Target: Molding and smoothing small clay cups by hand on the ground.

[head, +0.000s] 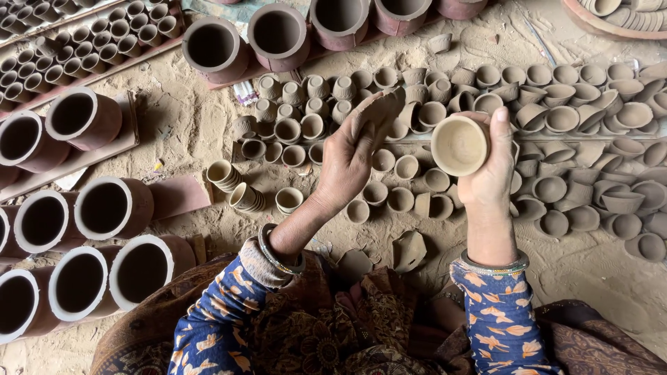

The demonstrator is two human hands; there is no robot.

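1. Head view, the hands: the right hand [486,173] was closed around a small unfired clay cup [459,144], fingers wrapped behind its wall and the thumb up along the right side, so that the open mouth faced the camera. The cup was held in the air above the rows of cups on the sandy ground [180,132], not resting on anything.

2. Head view, the other hand: the left hand [354,156] held nothing; it was flat and loosely open, fingers together and pointing toward the cup, a short way to its left and not touching it. Its skin was dusted with clay.

3. Head view, the surroundings: small clay cups [417,187] lay spread below both hands, some upright and some tipped. Wider shallow bowls [590,118] were crowded to the right, and two short stacks of cups [233,184] lay on their sides to the left. Large red-brown pots [104,208] with pale rims stood on boards along the left edge and the top.

4. Judgement on handling: raw clay like this probably chips easily, so the grip seemed best kept light and spread over the wall, not pinched at the thin rim. Any touch from the flat hand would probably be safest if gentle, with the cup held clear of the cups beneath.
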